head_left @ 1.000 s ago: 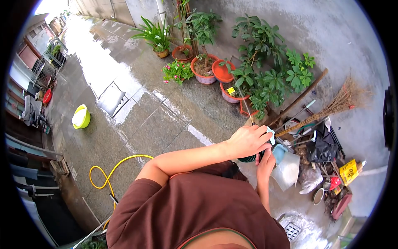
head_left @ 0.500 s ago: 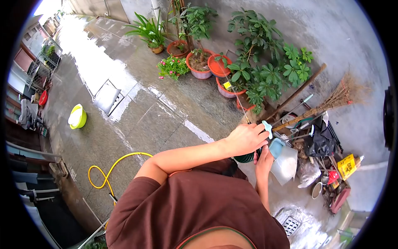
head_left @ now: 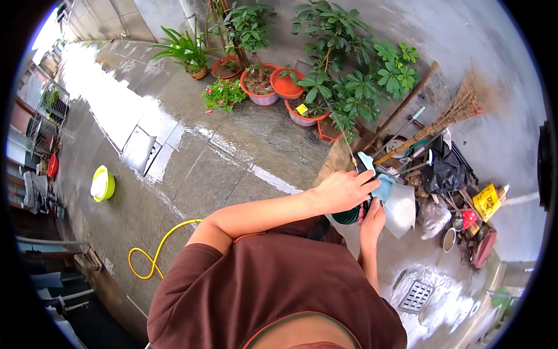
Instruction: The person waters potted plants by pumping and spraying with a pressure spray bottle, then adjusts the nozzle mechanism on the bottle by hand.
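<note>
Grey wall (head_left: 476, 52) beyond left hand (head_left: 344, 192) backs illegibly lettered yellow box (head_left: 487, 201).

Daylight burns the wet pavement (head_left: 96, 93) white at upper left and glares around the drain cover (head_left: 417, 297); lines bend toward dark edges, where detail seems soft.

The pale blue plastic piece (head_left: 385, 189) is looking pretty smooth at 3 o'clock, my brown cloth shirt (head_left: 279, 279) is staying matt at 6, wet paving (head_left: 110, 93) is shining super glossy around 10, and that twiggy broom (head_left: 444, 128) is looking properly rough near 2.
</note>
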`<act>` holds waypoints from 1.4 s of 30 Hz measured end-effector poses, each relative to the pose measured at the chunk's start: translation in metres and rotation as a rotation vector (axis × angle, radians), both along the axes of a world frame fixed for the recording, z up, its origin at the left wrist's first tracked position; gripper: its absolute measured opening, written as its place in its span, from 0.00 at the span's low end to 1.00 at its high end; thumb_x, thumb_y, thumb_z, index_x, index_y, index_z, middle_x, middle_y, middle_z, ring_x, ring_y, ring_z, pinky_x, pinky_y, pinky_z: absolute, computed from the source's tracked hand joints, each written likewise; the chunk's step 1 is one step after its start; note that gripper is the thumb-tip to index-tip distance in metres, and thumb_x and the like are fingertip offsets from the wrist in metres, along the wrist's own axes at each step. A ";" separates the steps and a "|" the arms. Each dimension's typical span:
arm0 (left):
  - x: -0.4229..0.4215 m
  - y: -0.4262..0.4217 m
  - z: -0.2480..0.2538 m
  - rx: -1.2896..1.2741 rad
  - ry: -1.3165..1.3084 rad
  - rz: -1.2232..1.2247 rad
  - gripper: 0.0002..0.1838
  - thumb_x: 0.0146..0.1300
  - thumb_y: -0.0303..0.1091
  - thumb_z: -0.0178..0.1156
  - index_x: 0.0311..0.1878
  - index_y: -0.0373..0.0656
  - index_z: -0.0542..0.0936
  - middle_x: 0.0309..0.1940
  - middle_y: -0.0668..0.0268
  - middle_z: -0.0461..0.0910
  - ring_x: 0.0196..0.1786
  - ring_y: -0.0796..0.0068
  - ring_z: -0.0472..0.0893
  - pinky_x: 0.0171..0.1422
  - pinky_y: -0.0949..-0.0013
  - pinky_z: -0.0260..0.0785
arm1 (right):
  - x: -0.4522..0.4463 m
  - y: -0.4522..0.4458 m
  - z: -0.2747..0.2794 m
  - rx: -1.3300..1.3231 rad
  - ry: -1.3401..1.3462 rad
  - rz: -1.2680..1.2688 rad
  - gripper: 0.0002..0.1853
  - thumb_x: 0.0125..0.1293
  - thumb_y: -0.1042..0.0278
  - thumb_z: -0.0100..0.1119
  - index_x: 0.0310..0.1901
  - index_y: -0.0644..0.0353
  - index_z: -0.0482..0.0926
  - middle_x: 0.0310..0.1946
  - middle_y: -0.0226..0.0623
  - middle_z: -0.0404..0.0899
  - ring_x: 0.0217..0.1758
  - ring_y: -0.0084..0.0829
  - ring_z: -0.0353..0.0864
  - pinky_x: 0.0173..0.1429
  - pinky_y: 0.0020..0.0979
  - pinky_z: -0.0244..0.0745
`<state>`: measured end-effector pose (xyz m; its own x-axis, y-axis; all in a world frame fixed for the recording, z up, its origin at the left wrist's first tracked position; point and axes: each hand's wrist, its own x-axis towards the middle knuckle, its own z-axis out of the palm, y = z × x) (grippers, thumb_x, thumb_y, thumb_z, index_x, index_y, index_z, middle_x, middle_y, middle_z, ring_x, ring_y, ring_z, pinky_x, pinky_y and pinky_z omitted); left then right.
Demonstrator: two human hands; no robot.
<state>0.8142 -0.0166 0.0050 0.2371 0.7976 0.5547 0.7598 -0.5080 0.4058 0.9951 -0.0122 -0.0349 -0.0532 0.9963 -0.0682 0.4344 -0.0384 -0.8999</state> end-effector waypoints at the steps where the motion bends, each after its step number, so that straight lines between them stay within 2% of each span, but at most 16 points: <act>1: 0.004 0.000 -0.004 0.009 0.002 -0.017 0.25 0.61 0.41 0.69 0.62 0.49 0.79 0.59 0.63 0.78 0.39 0.66 0.86 0.40 0.64 0.81 | 0.005 -0.001 -0.003 0.005 0.009 -0.027 0.29 0.85 0.52 0.39 0.32 0.66 0.78 0.17 0.29 0.73 0.17 0.20 0.68 0.21 0.28 0.62; 3: 0.010 0.000 -0.006 0.000 0.014 -0.054 0.28 0.61 0.41 0.69 0.65 0.48 0.78 0.66 0.64 0.76 0.40 0.68 0.86 0.40 0.65 0.81 | 0.011 -0.007 -0.003 0.017 0.008 -0.079 0.30 0.85 0.50 0.38 0.31 0.66 0.78 0.17 0.29 0.73 0.18 0.20 0.69 0.21 0.28 0.63; 9: 0.025 -0.001 0.010 0.063 -0.035 -0.173 0.27 0.60 0.39 0.69 0.63 0.46 0.79 0.67 0.65 0.76 0.38 0.69 0.85 0.40 0.66 0.81 | 0.029 -0.020 -0.004 0.167 0.101 -0.150 0.28 0.85 0.52 0.37 0.32 0.66 0.76 0.19 0.30 0.74 0.19 0.19 0.69 0.22 0.26 0.62; 18: 0.036 0.001 0.010 0.126 -0.099 -0.204 0.25 0.60 0.38 0.70 0.61 0.46 0.80 0.67 0.65 0.76 0.39 0.67 0.86 0.41 0.65 0.81 | 0.031 -0.026 0.008 0.167 0.144 -0.158 0.27 0.85 0.54 0.37 0.32 0.66 0.76 0.19 0.29 0.72 0.20 0.18 0.68 0.23 0.26 0.60; 25: 0.038 0.002 -0.005 0.070 -0.065 -0.189 0.20 0.63 0.40 0.69 0.56 0.44 0.82 0.59 0.61 0.81 0.40 0.65 0.87 0.41 0.63 0.81 | 0.042 -0.029 -0.002 0.079 0.011 -0.134 0.28 0.85 0.54 0.39 0.29 0.64 0.76 0.16 0.29 0.72 0.17 0.21 0.69 0.22 0.30 0.64; 34: 0.047 0.002 -0.020 -0.073 0.016 -0.203 0.18 0.63 0.40 0.67 0.52 0.43 0.78 0.52 0.61 0.82 0.40 0.61 0.86 0.40 0.60 0.80 | 0.059 -0.034 -0.008 -0.021 -0.285 -0.085 0.32 0.84 0.50 0.39 0.26 0.64 0.79 0.12 0.35 0.74 0.16 0.33 0.77 0.25 0.39 0.70; 40: 0.055 0.000 -0.026 -0.161 0.051 -0.235 0.19 0.63 0.40 0.67 0.53 0.43 0.78 0.53 0.62 0.81 0.41 0.62 0.86 0.40 0.61 0.81 | 0.071 -0.038 -0.020 -0.005 -0.369 -0.109 0.34 0.84 0.49 0.38 0.24 0.64 0.79 0.12 0.36 0.74 0.16 0.34 0.78 0.26 0.40 0.70; 42: 0.057 0.000 -0.025 -0.117 0.029 -0.232 0.21 0.63 0.40 0.67 0.56 0.43 0.78 0.57 0.61 0.81 0.41 0.62 0.86 0.40 0.61 0.81 | 0.070 -0.039 -0.015 -0.026 -0.308 -0.126 0.33 0.84 0.49 0.39 0.26 0.65 0.79 0.12 0.35 0.74 0.16 0.33 0.77 0.25 0.39 0.70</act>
